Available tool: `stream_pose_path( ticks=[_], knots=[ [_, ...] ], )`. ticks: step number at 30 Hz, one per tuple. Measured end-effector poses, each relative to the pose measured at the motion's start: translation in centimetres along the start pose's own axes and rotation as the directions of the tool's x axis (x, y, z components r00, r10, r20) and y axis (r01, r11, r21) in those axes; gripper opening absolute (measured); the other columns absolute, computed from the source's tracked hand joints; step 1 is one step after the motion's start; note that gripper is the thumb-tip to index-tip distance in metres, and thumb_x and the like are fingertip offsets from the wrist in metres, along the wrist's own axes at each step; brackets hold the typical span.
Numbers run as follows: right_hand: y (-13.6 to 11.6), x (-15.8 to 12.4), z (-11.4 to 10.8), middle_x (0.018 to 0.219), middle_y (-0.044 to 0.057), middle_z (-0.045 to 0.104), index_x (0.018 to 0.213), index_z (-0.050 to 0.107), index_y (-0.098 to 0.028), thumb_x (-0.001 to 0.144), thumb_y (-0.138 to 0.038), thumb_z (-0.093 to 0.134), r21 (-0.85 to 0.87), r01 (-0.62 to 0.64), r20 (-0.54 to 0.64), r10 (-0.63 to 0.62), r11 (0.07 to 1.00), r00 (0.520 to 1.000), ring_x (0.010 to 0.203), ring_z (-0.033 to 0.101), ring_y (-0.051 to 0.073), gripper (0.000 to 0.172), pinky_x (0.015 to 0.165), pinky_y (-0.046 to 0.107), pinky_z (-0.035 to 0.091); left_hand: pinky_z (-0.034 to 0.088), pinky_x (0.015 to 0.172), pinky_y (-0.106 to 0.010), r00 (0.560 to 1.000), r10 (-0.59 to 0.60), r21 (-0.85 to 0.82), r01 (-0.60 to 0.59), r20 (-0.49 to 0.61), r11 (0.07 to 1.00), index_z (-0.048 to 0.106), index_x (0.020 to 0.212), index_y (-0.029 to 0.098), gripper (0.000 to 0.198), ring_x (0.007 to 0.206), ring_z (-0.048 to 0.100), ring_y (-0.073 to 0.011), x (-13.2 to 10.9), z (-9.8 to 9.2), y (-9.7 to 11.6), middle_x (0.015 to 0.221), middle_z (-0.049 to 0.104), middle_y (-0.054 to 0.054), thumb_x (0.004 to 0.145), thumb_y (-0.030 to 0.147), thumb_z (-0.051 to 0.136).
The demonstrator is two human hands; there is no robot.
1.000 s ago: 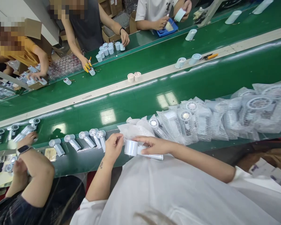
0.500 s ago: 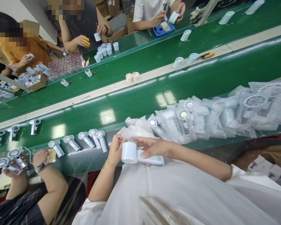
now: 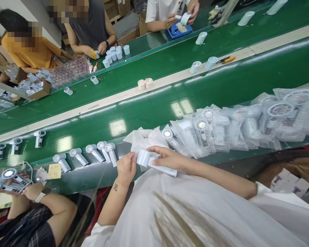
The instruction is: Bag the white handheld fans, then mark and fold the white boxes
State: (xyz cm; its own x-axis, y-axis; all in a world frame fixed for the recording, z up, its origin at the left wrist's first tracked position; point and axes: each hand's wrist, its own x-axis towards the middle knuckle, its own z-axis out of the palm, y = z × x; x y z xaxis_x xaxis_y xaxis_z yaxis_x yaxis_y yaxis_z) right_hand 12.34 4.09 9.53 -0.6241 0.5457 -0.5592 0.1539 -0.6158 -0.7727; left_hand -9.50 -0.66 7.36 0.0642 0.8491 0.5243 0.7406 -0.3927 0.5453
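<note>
Fan [image 3: 146, 159] plugging the gap between fingers [image 3: 158, 149], green belt [image 3: 149, 109] open beyond, wrapped fans [image 3: 222, 127] crowding right side

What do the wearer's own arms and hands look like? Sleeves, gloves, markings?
Both the left hand and the right hand are bare, with no gloves. White short sleeves leave the forearms uncovered. The left forearm has a small dark marking near the wrist, apparently a tattoo, too small to read. No watch shows on either wrist.
</note>
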Motion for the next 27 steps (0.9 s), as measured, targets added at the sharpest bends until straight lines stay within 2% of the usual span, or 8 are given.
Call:
stream_pose_path(
  ticks=[2,4,8,13,18,20,24,27],
  knots=[
    [0.0,-0.1,0.3,0.129,0.005,0.055,0.117,0.054,-0.025,0.065,-0.03,0.077,0.083,-0.026,0.024,0.024,0.996,0.999,0.07,0.061,0.01,0.057,0.05,0.02,0.049,0.048,0.063,-0.028,0.98,0.198,0.078,-0.197,-0.006,0.977,0.057,0.103,0.017,0.016,0.065,0.063,-0.0148,0.5,-0.1,0.2,0.079,0.069,-0.005,0.089,0.011,0.052],
    [-0.2,-0.3,0.5,0.137,0.006,0.048,0.113,0.054,-0.024,0.063,-0.031,0.078,0.141,-0.054,0.019,0.052,0.989,0.998,0.074,0.063,0.013,0.055,0.049,0.022,0.051,0.045,0.059,-0.028,0.947,0.319,0.141,-0.322,0.047,0.936,0.055,0.107,0.016,0.021,0.061,0.059,-0.0149,0.8,-0.6,0.5,0.074,0.066,-0.004,0.088,0.008,0.053],
    [-0.5,-0.9,0.6,0.133,0.007,0.051,0.109,0.056,-0.023,0.063,-0.028,0.078,0.134,-0.031,-0.069,0.041,0.99,0.997,0.068,0.064,0.013,0.051,0.047,0.026,0.053,0.043,0.057,-0.029,0.906,0.389,0.274,-0.422,0.168,0.864,0.052,0.11,0.015,0.025,0.058,0.058,-0.0156,0.0,-2.1,0.6,0.067,0.061,-0.002,0.086,0.007,0.055],
    [-0.7,-1.2,1.0,0.131,0.008,0.053,0.111,0.057,-0.022,0.069,-0.025,0.073,0.139,0.021,-0.11,-0.006,0.99,0.994,0.063,0.063,0.012,0.046,0.045,0.027,0.053,0.046,0.058,-0.028,0.942,0.295,0.388,-0.335,0.159,0.859,0.052,0.108,0.013,0.025,0.057,0.061,-0.0155,-2.2,-1.8,1.0,0.069,0.063,-0.003,0.084,0.005,0.054],
    [-0.8,-1.2,1.8,0.133,0.011,0.05,0.115,0.05,-0.022,0.065,-0.024,0.075,0.278,-0.064,-0.109,0.098,0.958,0.989,0.063,0.065,0.014,0.056,0.045,0.03,0.054,0.044,0.055,-0.026,0.944,0.321,0.286,-0.329,0.074,0.9,0.051,0.098,0.016,0.022,0.052,0.059,-0.0142,-2.1,-0.4,2.4,0.061,0.061,0.0,0.081,0.003,0.053],
    [-0.9,-1.2,2.0,0.122,0.01,0.056,0.112,0.049,-0.021,0.066,-0.025,0.076,0.329,-0.061,-0.112,0.103,0.942,0.988,0.067,0.067,0.017,0.053,0.044,0.03,0.054,0.044,0.055,-0.026,0.953,0.296,0.311,-0.301,0.064,0.902,0.051,0.097,0.016,0.02,0.052,0.059,-0.015,-1.6,-0.1,2.2,0.062,0.061,-0.001,0.081,0.004,0.052],
    [-1.3,-1.4,2.0,0.093,0.002,0.062,0.105,0.045,-0.023,0.07,-0.027,0.073,0.396,-0.04,-0.176,0.118,0.917,0.977,0.069,0.068,0.02,0.045,0.045,0.03,0.055,0.041,0.051,-0.026,0.995,0.063,0.44,-0.089,0.073,0.894,0.053,0.098,0.013,0.02,0.054,0.061,-0.0179,-1.2,0.7,1.4,0.064,0.063,-0.005,0.08,0.007,0.048],
    [-1.6,-1.3,1.8,0.086,0.0,0.063,0.104,0.042,-0.025,0.072,-0.024,0.071,0.433,-0.046,-0.197,0.144,0.9,0.97,0.069,0.069,0.021,0.043,0.048,0.03,0.056,0.036,0.046,-0.025,0.991,0.035,0.374,-0.083,0.131,0.924,0.054,0.09,0.015,0.015,0.047,0.057,-0.0166,-1.9,1.6,2.1,0.056,0.059,-0.002,0.08,0.008,0.046]
  ],
)
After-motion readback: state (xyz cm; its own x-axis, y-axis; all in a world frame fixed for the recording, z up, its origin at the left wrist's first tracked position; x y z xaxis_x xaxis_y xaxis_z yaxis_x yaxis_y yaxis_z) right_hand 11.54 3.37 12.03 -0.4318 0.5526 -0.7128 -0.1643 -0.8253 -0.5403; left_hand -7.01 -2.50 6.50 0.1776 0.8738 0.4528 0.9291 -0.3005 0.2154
